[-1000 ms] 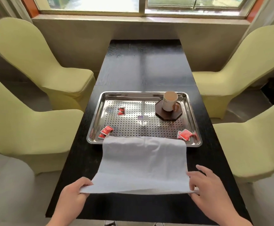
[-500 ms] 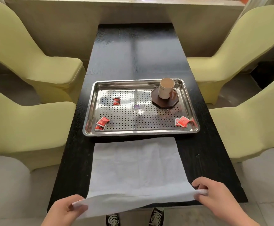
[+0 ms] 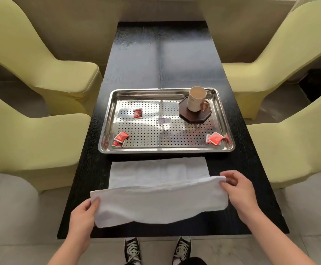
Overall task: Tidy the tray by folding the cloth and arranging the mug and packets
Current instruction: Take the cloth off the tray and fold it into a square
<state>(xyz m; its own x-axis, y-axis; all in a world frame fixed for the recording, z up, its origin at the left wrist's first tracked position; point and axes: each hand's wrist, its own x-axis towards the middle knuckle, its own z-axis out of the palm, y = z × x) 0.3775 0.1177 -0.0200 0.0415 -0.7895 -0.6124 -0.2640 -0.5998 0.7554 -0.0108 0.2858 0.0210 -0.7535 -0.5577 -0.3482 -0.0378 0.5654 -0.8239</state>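
A white cloth (image 3: 158, 199) lies on the black table in front of the steel tray (image 3: 165, 150), its near half lifted and doubled over towards the tray. My left hand (image 3: 84, 214) pinches the near left corner; my right hand (image 3: 237, 185) grips the near right corner. A cream mug (image 3: 196, 99) stands on a dark octagonal coaster (image 3: 195, 115) in the tray's far right. Red packets lie scattered in the tray: one far left (image 3: 138, 113), a pair near left (image 3: 120, 138), a pair near right (image 3: 215, 139).
Yellow-green covered chairs flank the narrow black table (image 3: 163, 60) on both sides, such as one at left (image 3: 31, 142) and one at right (image 3: 297, 142). My black sneakers (image 3: 132, 250) show below the table's near edge. A small label (image 3: 164, 120) sits mid-tray.
The cloth was pulled off the tray's front rim towards me, then both hands lifted its near edge and carried it forward over the rest of the cloth. The camera tilted down.
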